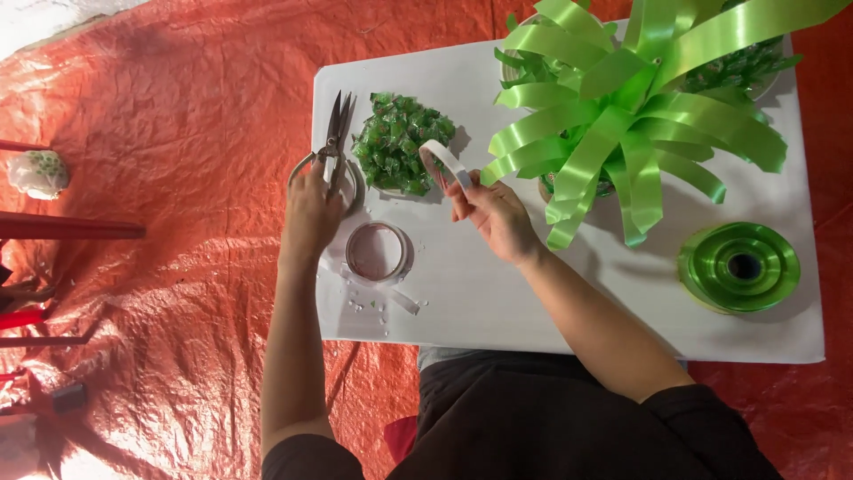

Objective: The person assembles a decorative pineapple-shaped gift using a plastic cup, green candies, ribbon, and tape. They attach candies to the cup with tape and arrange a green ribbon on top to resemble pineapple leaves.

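My left hand [311, 209] rests on the looped handles of black scissors [336, 133] lying at the left edge of the small white table [480, 293]. My right hand [493, 213] holds a white roll of tape [442, 164] upright just above the table's middle. Behind the roll sits a pile of small green wrapped pieces [400, 142]. To the right stands a big arrangement of light green ribbon loops [622, 124].
A clear tape roll [377, 252] lies near the front left with small scraps beside it. A green ribbon spool [739, 266] lies at the right. Orange tarp [169, 222] covers the floor; red rods [62, 229] and a small patterned object [37, 172] are at far left.
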